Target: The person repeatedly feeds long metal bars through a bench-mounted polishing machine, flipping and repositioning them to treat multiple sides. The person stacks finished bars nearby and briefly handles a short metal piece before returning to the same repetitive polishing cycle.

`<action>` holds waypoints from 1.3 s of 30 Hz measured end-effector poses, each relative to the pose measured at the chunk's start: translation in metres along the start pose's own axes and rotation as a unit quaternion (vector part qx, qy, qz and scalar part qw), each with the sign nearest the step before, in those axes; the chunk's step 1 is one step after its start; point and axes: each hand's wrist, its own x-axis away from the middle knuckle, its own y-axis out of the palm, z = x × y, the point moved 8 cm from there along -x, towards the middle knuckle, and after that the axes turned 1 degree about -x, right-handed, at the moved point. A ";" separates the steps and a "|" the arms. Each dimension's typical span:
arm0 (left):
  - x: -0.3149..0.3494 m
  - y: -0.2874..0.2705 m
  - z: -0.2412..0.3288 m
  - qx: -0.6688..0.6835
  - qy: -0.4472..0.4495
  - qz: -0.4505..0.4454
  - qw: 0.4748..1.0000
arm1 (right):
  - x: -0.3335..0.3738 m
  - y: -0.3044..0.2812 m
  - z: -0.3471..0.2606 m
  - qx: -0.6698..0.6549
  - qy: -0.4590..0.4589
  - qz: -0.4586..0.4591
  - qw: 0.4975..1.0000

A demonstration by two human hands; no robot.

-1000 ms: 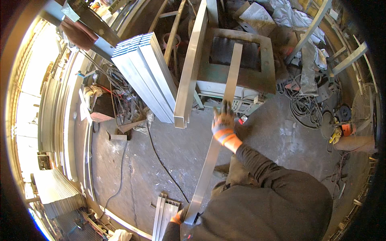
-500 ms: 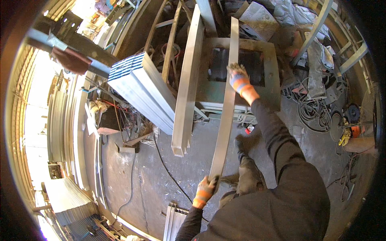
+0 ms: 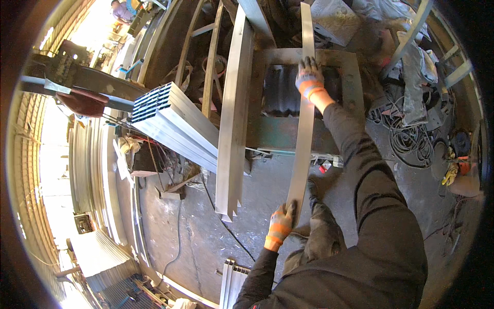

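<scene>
Here, hands (image 3: 310,82) touch metal bar (image 3: 304,136); bucket (image 3: 221,64) contents unclear.

Black sleeves (image 3: 378,180), banded gloves (image 3: 309,81) (orange cuffs (image 3: 274,240))

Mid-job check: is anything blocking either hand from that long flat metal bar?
Nothing visible, apart from the gloves. The right hand lies over the bar's far part, and the left hand grips it near its near end. The thicker metal beam sits left of it, not in between.
</scene>
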 end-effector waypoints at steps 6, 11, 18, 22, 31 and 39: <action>0.153 -0.007 -0.053 0.144 -0.123 0.004 0.982 | 0.153 -0.066 -0.053 -0.060 0.005 0.025 0.998; 0.310 0.006 -0.121 0.144 -0.188 -0.024 0.971 | 0.310 -0.102 -0.105 -0.121 0.000 -0.019 0.992; 0.520 0.036 -0.220 0.161 -0.215 -0.069 0.961 | 0.525 -0.155 -0.192 -0.109 -0.068 -0.113 0.985; 0.611 0.032 -0.259 0.110 -0.301 -0.143 0.936 | 0.609 -0.160 -0.225 -0.182 -0.094 -0.156 0.966; 0.447 -0.023 -0.168 0.038 -0.070 -0.093 0.993 | 0.476 -0.127 -0.104 -0.547 -0.011 0.084 0.833; 0.144 -0.019 -0.022 -0.011 -0.063 0.039 0.997 | 0.143 -0.041 -0.057 -0.092 -0.112 0.006 0.989</action>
